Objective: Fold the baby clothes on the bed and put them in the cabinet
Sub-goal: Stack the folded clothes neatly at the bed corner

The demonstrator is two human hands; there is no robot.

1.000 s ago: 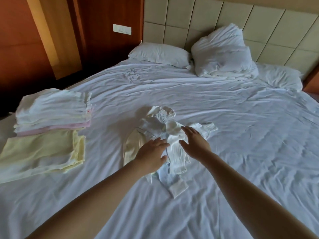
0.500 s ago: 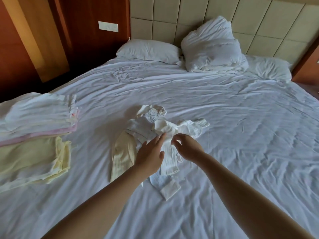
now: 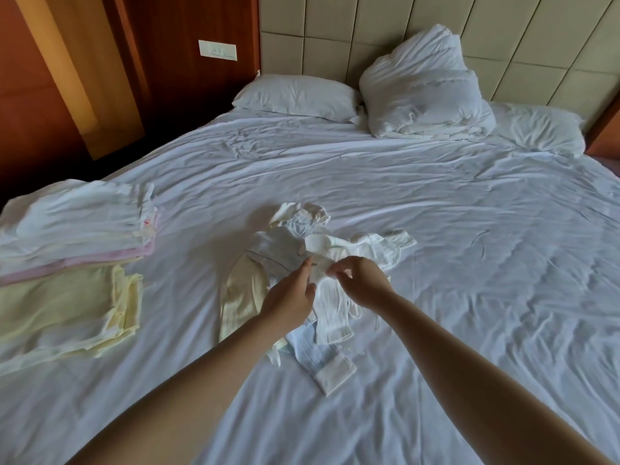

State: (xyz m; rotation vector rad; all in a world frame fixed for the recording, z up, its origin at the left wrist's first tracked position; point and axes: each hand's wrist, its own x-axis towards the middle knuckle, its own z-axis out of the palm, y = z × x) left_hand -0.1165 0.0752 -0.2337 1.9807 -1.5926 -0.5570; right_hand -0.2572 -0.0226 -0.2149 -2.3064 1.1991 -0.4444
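Observation:
A crumpled heap of baby clothes point(image 3: 288, 243) lies in the middle of the white bed point(image 3: 469, 250). On top is a white ribbed garment point(image 3: 332, 297); a pale yellow piece point(image 3: 240, 297) and a light blue piece point(image 3: 315, 354) lie under it. My right hand point(image 3: 360, 283) pinches the white garment's upper edge with curled fingers. My left hand point(image 3: 290, 298) is at the same garment from the left, its fingertips on the cloth; its grip is hidden. Folded clothes sit at the left: a white and pink stack point(image 3: 80, 229) and a pale yellow pile point(image 3: 63, 310).
Three white pillows point(image 3: 295, 95) point(image 3: 422, 85) point(image 3: 540, 129) lie against the padded headboard point(image 3: 335, 35). A dark wood wall with a light switch plate point(image 3: 217, 50) stands at the left. Wrinkled bare sheet spreads to the right of the heap.
Both hands reached onto the heap and closed in on the white garment; the right hand went from flat and open to pinching the cloth. The camera view shifted slightly.

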